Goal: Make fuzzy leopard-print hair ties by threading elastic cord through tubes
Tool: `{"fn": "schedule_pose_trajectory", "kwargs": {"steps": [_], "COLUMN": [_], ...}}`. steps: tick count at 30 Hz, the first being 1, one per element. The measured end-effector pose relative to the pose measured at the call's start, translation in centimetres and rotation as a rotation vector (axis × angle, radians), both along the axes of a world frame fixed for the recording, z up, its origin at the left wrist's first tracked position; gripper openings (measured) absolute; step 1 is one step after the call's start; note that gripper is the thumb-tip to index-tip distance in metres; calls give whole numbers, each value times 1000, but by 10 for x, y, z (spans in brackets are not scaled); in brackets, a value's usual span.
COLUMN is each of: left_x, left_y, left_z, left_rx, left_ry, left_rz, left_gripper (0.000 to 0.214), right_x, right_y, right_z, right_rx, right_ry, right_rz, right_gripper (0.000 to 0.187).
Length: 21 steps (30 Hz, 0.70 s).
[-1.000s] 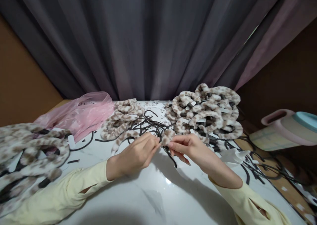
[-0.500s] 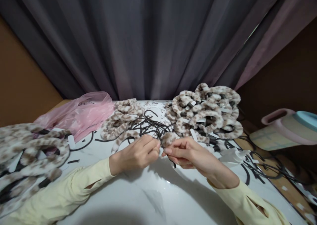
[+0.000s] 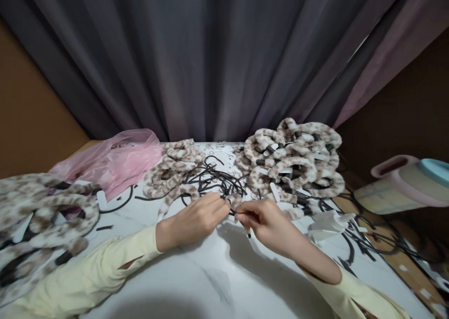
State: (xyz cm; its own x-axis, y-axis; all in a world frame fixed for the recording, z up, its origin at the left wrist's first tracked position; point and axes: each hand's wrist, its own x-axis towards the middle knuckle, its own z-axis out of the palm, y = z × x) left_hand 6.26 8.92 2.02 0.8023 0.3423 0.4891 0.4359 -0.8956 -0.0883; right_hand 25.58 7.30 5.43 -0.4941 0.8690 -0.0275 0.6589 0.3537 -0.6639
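Note:
My left hand [image 3: 201,216] is closed, its fingertips at a thin black cord [image 3: 232,212] just above the table. From the other side my right hand [image 3: 268,225] pinches the same cord, and a short dark end hangs below its fingers. A brown-and-white fluffy piece [image 3: 236,199] shows behind and between the fingertips; the left fingers partly cover it, so I cannot tell how it joins the cord. Right behind the hands lies a tangle of black cords [image 3: 219,178].
Spotted plush rings are heaped at right [image 3: 298,164], in a smaller pile [image 3: 171,167] and at far left [image 3: 77,211]. A pink plastic bag [image 3: 119,162], crumpled white tissue [image 3: 329,225] and a tumbler [image 3: 400,190] stand around the white table [image 3: 196,277]. A curtain hangs behind.
My right hand has turned, its knuckles now higher and its fingers pointing down at the cord. Less of the fluffy piece shows between the hands. The left hand has shifted slightly.

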Motion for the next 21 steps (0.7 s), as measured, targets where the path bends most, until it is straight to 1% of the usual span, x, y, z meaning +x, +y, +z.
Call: {"fn": "schedule_pose_trajectory", "kwargs": {"steps": [3,6,8,9,10,11,14,17,21], "left_x": [0,1,2,2,2,2,1,-1,-2], "left_y": [-2,-4,-5,-5,-5,-5,-5,-5,-6], "left_z": [4,9,13,14,15,16,14,14,19], "left_rx": [-114,-224,-289,-312,-327,-331,-309,-237,-134], "left_ry": [60,86,80,74,69,69,62,26,67], "left_rz": [-60,-142,-179,-186,-192,-200,-221,-224,-262], "left_gripper": [22,21,19,19,19,19,21,25,27], "right_x": [7,14,17,18,19,20,24,26,24], "right_y": [-2,-4,-4,-4,-3,-2,2,6,9], "right_z": [3,5,7,8,9,10,12,11,10], "right_rx": [228,509,644,675,675,644,472,343,239], "right_ry": [-169,-358,-404,-404,-402,-402,-372,-245,-47], "right_rz": [83,222,270,274,278,287,320,354,352], "right_gripper": [19,24,27,28,29,30,33,35,27]}}
